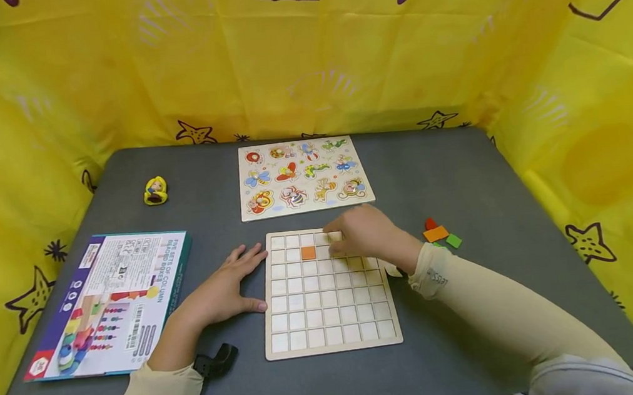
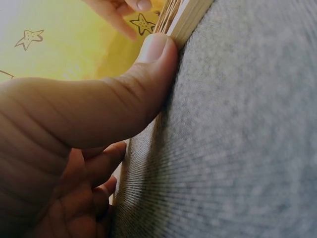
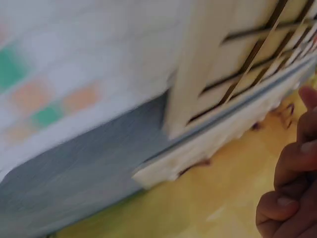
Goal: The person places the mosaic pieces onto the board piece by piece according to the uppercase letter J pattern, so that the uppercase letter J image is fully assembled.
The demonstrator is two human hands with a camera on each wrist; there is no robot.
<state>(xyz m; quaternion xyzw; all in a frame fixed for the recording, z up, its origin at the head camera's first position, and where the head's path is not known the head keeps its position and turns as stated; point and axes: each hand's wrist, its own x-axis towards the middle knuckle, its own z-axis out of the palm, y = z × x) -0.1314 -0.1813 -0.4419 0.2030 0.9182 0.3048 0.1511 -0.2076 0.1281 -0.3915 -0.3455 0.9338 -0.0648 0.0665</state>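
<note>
A pale wooden grid board (image 1: 268,327) lies on the table, with one orange square tile (image 1: 308,253) in a cell near its top. My left hand (image 1: 220,290) rests at the board's left side. Its fingertips and thumb touch the edge, and the thumb (image 2: 148,64) presses there in the left wrist view. Over the board's upper right cells is my right hand (image 1: 367,234), fingers bent downward. Whether a tile sits between its fingertips is hidden. In the right wrist view, a blurred white gridded sheet (image 3: 124,44) with green and orange squares shows beside the board.
Loose tiles, orange (image 1: 436,233) and green (image 1: 453,241) among them, lie right of the board. Behind it is an insect puzzle board (image 1: 308,207). A boxed toy set (image 1: 125,270) and a small yellow figurine (image 1: 155,191) are at left. Yellow cloth (image 1: 293,55) surrounds the table.
</note>
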